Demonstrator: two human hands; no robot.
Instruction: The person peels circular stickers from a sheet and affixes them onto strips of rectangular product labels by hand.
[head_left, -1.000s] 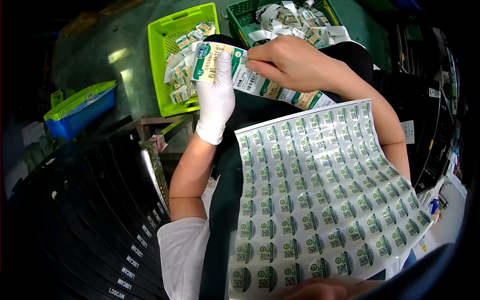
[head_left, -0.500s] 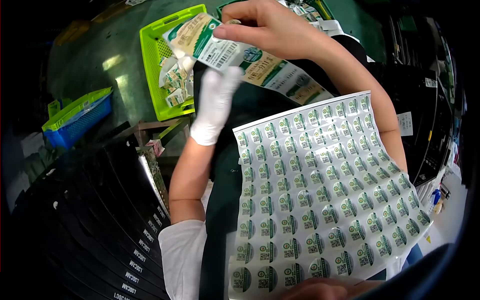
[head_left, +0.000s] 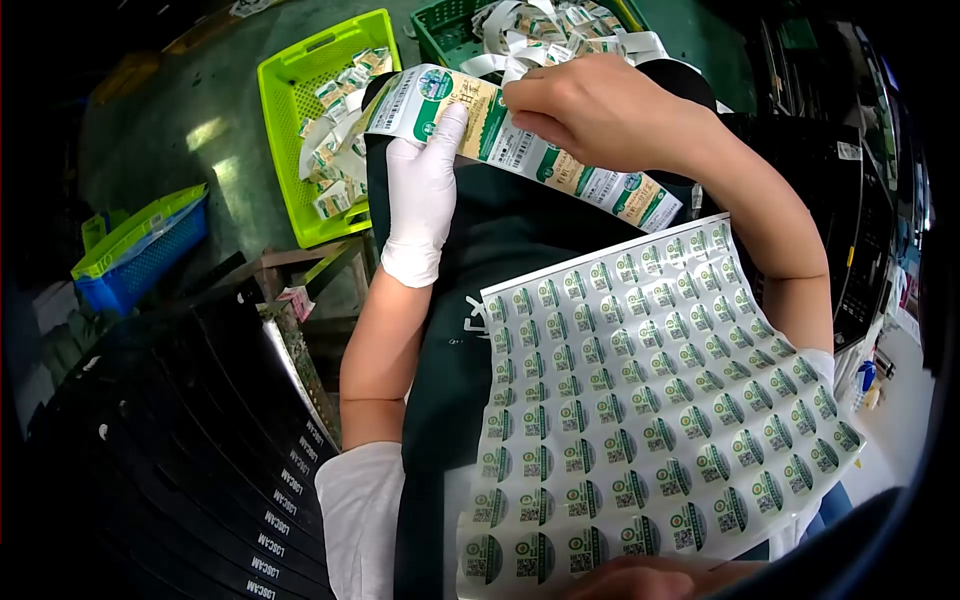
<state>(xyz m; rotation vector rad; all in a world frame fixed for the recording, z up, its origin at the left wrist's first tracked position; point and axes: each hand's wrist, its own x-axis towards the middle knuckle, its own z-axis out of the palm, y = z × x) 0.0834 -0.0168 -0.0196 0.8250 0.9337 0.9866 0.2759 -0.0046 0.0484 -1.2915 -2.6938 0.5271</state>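
A strip of printed green, cream and white labels (head_left: 600,186) stretches across my lap, from the upper left down toward the right. My left hand (head_left: 424,200), in a white glove, is closed on its left part, thumb lying on the printed face. Bare, my right hand (head_left: 605,112) has its fingers curled together against the strip's upper edge; the fingertips are partly hidden. Below, a white sheet of round green stickers with QR codes (head_left: 640,395) lies over the lap and right forearm, its top edge just under the strip.
On the floor ahead stands a lime-green crate (head_left: 277,135) with label strips inside. A dark green crate (head_left: 440,42) beside it holds more white strips. Stacked black crates (head_left: 180,450) are at left, near a blue crate (head_left: 150,262).
My right hand has moved right and down from the strip's left end. My left hand, earlier blurred under the strip, now grips it, and the strip lies straighter.
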